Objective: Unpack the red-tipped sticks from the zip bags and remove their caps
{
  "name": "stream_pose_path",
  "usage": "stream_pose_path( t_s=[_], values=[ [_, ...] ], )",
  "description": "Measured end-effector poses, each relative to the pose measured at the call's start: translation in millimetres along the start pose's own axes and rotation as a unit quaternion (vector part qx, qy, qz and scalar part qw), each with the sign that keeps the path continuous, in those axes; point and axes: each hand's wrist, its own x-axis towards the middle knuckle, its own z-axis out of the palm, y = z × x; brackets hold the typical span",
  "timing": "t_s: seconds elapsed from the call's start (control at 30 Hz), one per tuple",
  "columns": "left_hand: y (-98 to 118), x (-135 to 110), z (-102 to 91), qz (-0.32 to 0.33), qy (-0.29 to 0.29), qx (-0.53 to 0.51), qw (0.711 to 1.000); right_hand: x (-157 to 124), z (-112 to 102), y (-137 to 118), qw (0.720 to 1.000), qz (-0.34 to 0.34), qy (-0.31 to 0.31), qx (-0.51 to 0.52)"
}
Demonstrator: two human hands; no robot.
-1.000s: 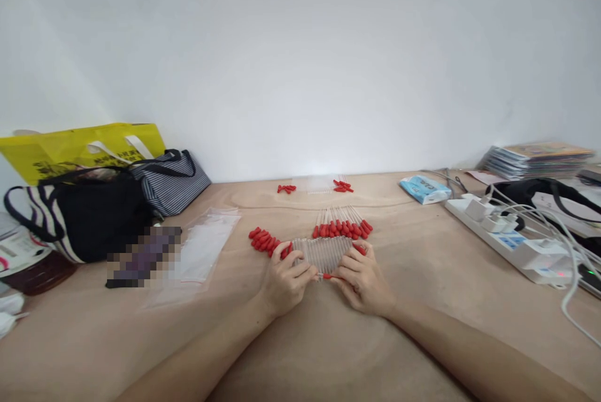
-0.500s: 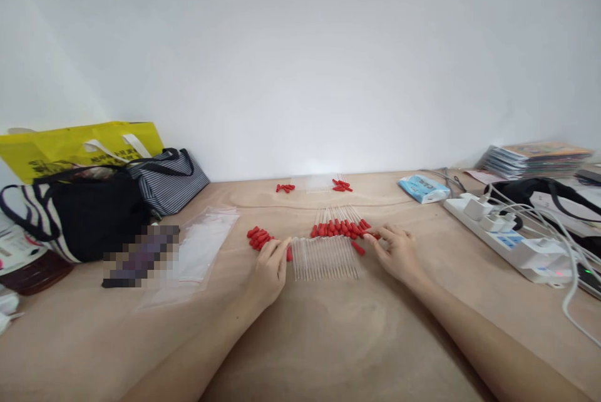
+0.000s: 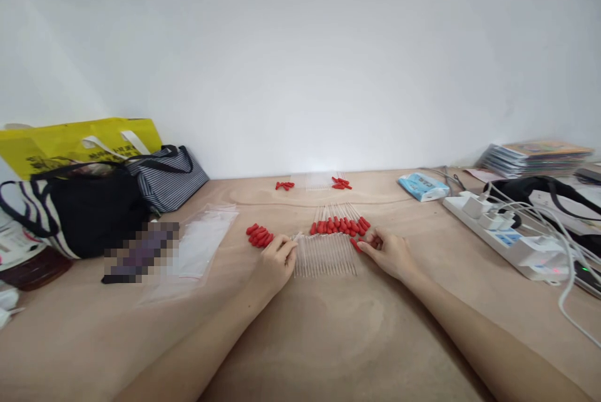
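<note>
My left hand [image 3: 278, 259] is closed at the left end of a row of clear glass dropper tubes [image 3: 326, 256], its fingertips pinching what looks like the end of one tube. A pile of loose red rubber bulbs [image 3: 259, 235] lies just to its left. To the right of the row, my right hand [image 3: 389, 254] has its thumb and forefinger on a single red rubber bulb [image 3: 355, 244]; its other fingers are curled. Behind the tubes, several droppers with red bulbs fitted [image 3: 335, 225] lie side by side, glass ends pointing away.
Clear zip bags [image 3: 206, 242] lie to the left, by black and striped bags [image 3: 169, 178]. Further back are small groups of red bulbs [image 3: 285, 186]. On the right stand a tissue pack [image 3: 423, 186], a power strip [image 3: 511, 239] with cables and stacked books [image 3: 538, 158].
My right hand has moved slightly left and down, from the fitted droppers to the single bulb. The left fingers have shifted right onto the tube ends; the bulb seen beneath them is now hidden.
</note>
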Motion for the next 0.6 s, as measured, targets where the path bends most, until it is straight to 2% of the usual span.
stream_pose_path(
  t_s=[0.17, 0.37, 0.53, 0.6],
  values=[
    [2, 0, 6.1, -0.005, -0.009, 0.017, 1.000, 1, 1, -1, 1.000, 0.000, -0.012, 0.018],
    [11, -1, 1.8, -0.018, -0.039, -0.025, 0.999, 3, -1, 0, 1.000, -0.004, -0.010, 0.016],
    [12, -3, -2.0, -0.020, -0.077, -0.055, 0.995, 9, 1, 6, 0.998, 0.051, 0.034, 0.011],
    [11, -5, -0.8, -0.018, -0.083, -0.064, 0.994, 11, 2, 8, 0.997, 0.054, 0.054, 0.009]
  ],
)
